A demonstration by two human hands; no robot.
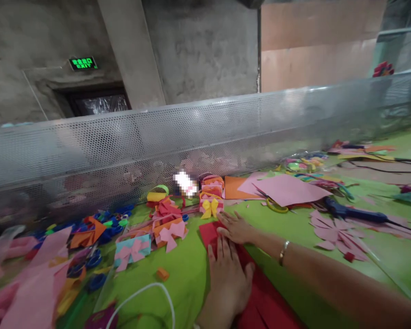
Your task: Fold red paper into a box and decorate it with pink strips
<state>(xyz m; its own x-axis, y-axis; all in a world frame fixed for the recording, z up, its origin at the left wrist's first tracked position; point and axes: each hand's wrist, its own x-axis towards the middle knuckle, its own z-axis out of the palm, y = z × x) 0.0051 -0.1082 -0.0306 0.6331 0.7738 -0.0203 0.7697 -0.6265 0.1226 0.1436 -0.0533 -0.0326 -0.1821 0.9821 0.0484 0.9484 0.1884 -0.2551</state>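
Both hands are down on the red craft sheet [267, 297], which slants across the green tabletop [185, 274] from the middle of the view to the bottom edge! The right hand [238, 228], a silver bracelet [284, 252] at its wrist, lies palm down at the far end, its fingers spread. Just nearer sits the left hand [228, 274], flat too, its fingers fanned and its thumb out wide. Neither one is clamped on anything; these are open palms on red. They're so close at the fingertips that I can't tell whether they touch.

Just beyond the right fingertips stands a small craft bag with a yellow bow [210, 208]. To its left is an orange one with a pink bow [171, 233], and then a light-blue piece with a pink bow [133, 251]. A little orange block [162, 274] lies near the looping white cable [142, 290].

Over on the right, a broad pink sheet [287, 189] partly covers an orange sheet [234, 188], and a dark-blue glue gun [349, 212] rests beside pink petal-shaped cutouts [335, 233]. Behind it all runs a perforated metal divider [192, 128], with a green exit sign [83, 63] lit on the wall!
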